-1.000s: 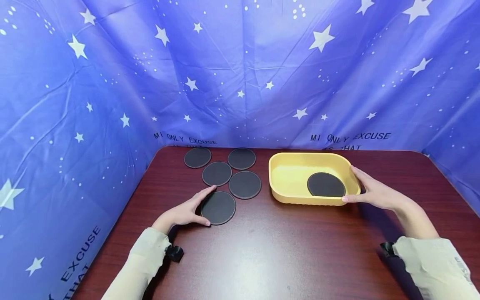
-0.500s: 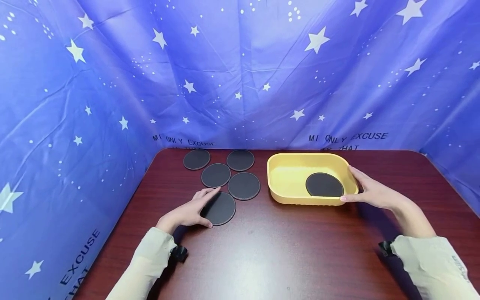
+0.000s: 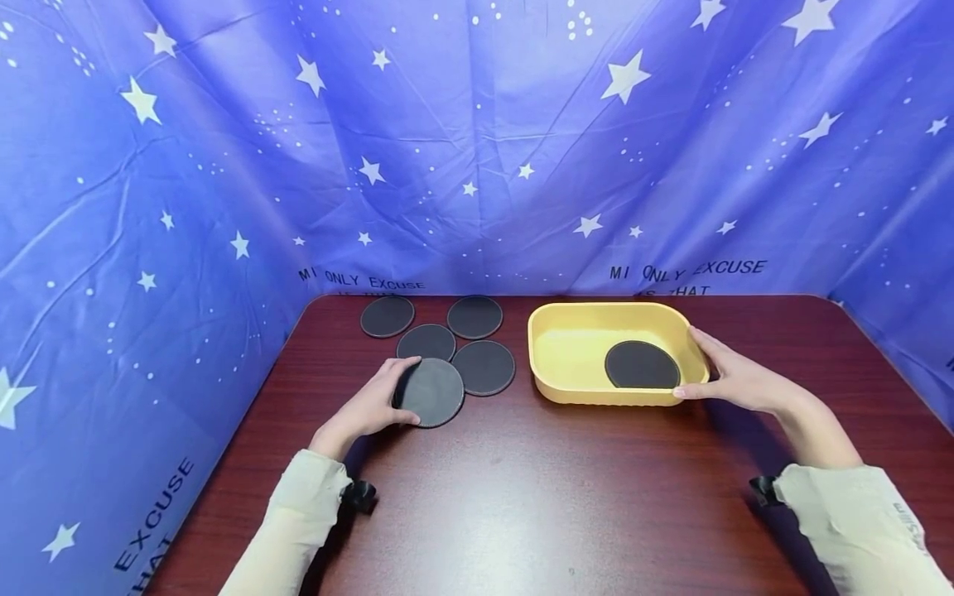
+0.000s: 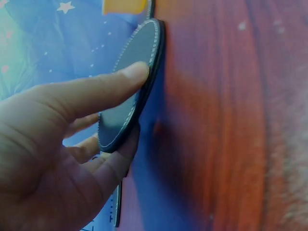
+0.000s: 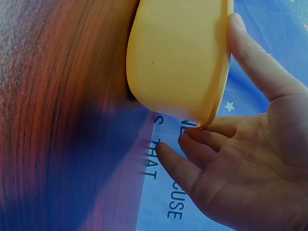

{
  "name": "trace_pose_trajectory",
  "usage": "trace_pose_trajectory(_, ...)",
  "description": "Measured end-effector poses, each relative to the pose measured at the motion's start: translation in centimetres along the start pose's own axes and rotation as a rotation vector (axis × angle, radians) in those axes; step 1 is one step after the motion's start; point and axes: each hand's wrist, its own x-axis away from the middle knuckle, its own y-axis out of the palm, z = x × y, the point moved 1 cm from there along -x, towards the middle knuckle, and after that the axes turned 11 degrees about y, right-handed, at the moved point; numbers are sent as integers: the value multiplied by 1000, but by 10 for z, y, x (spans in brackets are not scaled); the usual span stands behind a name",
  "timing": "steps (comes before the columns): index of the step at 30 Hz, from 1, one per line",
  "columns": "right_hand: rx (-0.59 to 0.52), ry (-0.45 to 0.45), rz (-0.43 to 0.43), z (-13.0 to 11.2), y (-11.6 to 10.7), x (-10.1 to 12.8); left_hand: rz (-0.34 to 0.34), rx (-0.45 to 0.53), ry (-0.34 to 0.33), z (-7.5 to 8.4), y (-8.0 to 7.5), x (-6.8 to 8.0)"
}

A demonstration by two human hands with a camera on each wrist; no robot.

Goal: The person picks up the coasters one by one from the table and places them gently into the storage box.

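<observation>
Star-printed blue cloth [image 3: 477, 149] backed a dark red table [image 3: 566, 497]. On it, the right hand [image 3: 734, 381] held a yellow tray [image 3: 570, 389] by its right rim, fingers fairly straight. Left of the tray, the left hand [image 3: 368, 407] pinched a black coaster [image 3: 431, 391], tilted up off the table.

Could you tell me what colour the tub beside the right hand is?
The tub is pale yellow, clearest in the head view.

Both arms in long, loose sleeves of pale cream cloth, left sleeve [image 3: 286, 530], right sleeve [image 3: 857, 517]. Faint grey lettering on the right sleeve near the cuff. Small black strap-mounted device at each wrist [image 3: 361, 495]. Hands bare.
</observation>
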Motion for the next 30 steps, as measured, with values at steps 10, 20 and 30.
trace_pose_trajectory(10,-6,12,-6,-1,-1,2,159,161,-27,-3,-5,-3)
trace_pose_trajectory(20,4,0,5,-3,-1,3,213,508,-161,-6,-5,-10)
trace_pose_trajectory(30,-12,-13,7,-3,0,4,288,658,-139,12,-5,-30)
